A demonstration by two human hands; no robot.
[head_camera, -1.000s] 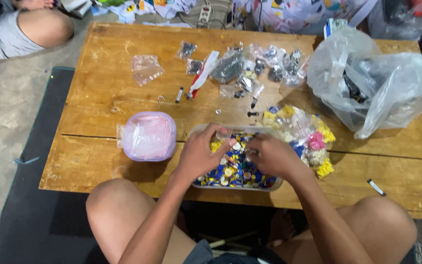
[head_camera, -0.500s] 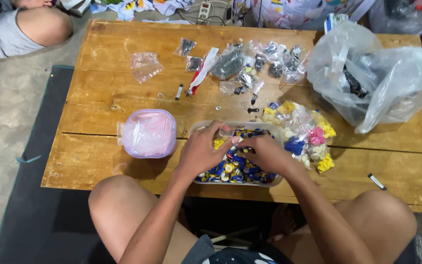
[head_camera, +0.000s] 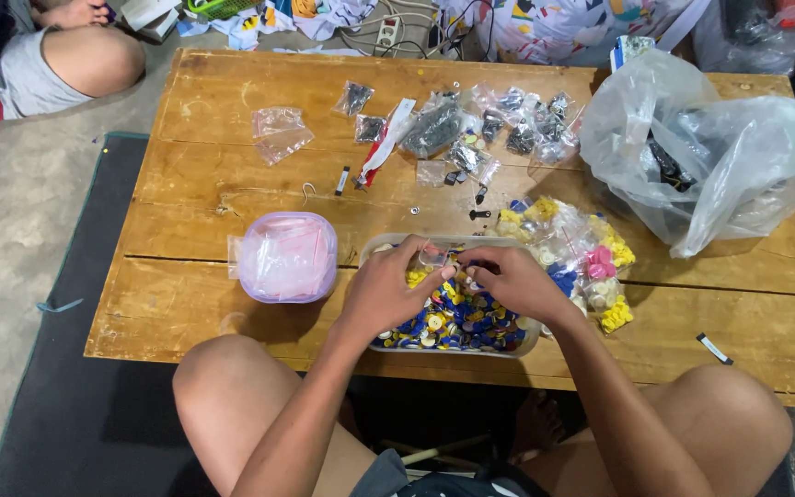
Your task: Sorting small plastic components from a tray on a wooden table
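I see the left hand (head_camera: pixel 386 293) and right hand (head_camera: pixel 511 279) meeting over the clear tub (head_camera: pixel 528 340) of coloured buttons (head_camera: pixel 457 324), fingertips pinching something small between them. The tub sits at the wooden table's (head_camera: pixel 186 313) near edge, beside a pink lidded container (head_camera: pixel 287 257).

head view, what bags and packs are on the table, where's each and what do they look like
Large clear plastic bag: table's far right, crumpled, dark items inside.
Small clear packets: far middle, dark parts inside.
Packs of buttons: right of the tray, yellow, pink, blue.
Pink-lilac lidded tub: left of the hands.

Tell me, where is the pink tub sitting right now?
In the head view, the pink tub sits on the wooden table, just left of the left hand and the tray of coloured buttons.
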